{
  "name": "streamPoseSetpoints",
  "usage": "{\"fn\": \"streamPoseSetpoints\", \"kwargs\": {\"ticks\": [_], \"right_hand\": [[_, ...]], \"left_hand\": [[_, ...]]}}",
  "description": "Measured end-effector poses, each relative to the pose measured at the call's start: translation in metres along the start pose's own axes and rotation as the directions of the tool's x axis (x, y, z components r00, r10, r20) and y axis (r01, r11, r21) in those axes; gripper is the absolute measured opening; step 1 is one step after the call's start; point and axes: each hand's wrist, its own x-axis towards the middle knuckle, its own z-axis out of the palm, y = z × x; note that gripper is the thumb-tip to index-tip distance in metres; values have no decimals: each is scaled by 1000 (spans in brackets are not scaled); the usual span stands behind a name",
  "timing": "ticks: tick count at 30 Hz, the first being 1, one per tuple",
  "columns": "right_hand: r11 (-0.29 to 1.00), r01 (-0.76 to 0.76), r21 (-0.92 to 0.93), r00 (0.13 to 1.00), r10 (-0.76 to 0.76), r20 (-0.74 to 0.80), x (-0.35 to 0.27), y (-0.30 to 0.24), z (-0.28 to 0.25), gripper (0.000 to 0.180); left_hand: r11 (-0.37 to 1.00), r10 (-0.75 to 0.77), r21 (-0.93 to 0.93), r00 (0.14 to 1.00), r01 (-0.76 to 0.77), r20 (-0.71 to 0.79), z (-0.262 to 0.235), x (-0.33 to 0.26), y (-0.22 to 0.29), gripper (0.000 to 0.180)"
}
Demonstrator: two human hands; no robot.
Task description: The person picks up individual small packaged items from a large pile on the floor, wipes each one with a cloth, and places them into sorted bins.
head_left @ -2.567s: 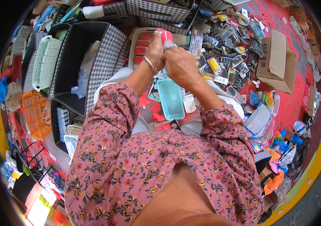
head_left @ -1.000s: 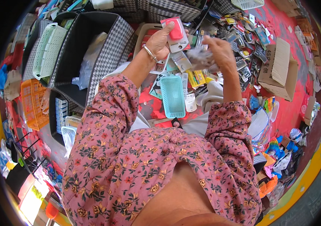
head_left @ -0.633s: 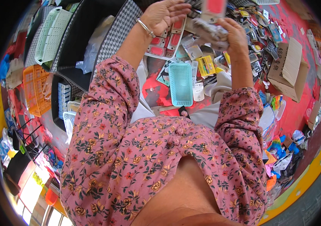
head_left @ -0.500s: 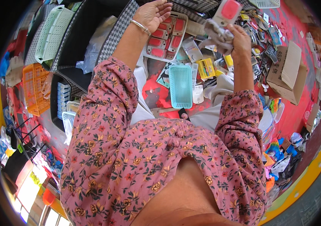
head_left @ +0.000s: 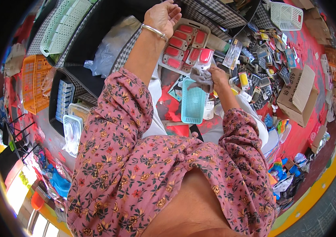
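Note:
My right hand (head_left: 218, 78) grips a crumpled grey cloth (head_left: 202, 77) together with a red-fronted blister pack (head_left: 204, 56), above the far end of a small turquoise basket (head_left: 193, 106). More packs with red fronts (head_left: 177, 42) lie in a pale plastic basket (head_left: 198, 24) just beyond. My left hand (head_left: 163, 16) hangs over the left far corner of that basket, fingers loosely bent and apart, with nothing visible in them. A silver bangle (head_left: 154, 31) circles that wrist.
Black storage boxes with houndstooth sides (head_left: 130, 47) stand left and ahead. Many small packaged goods (head_left: 260, 63) are heaped to the right, near an open cardboard box (head_left: 297, 94). An orange crate (head_left: 35, 85) sits far left, and a white basket (head_left: 286, 16) at the far right.
My right hand has come down and left, bringing the cloth and red pack from over the heap to the turquoise basket. My left hand stays near the packs. The whole view has shifted slightly.

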Motion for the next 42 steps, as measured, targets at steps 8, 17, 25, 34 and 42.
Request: {"fn": "streamPoseSetpoints", "kwargs": {"ticks": [8,17,25,34,42], "right_hand": [[390,466,-794,846,-458,272,16,-11,6,22],[135,449,-883,879,-244,410,49,2,64,21],[61,381,-923,923,-86,375,85,28,107,27],[198,197,-960,975,-146,170,87,45,120,30],[57,212,-976,955,-222,195,89,58,121,23]], "left_hand": [[1000,-5,-15,998,5,-55,3,-9,3,22],[1000,-11,10,994,12,-106,1,-13,10,22],[998,-55,-10,994,54,-93,-3,-19,8,21],[997,-72,7,995,72,-69,4,-25,1,19],[989,-142,32,985,146,-96,4,-26,-3,17]]}}
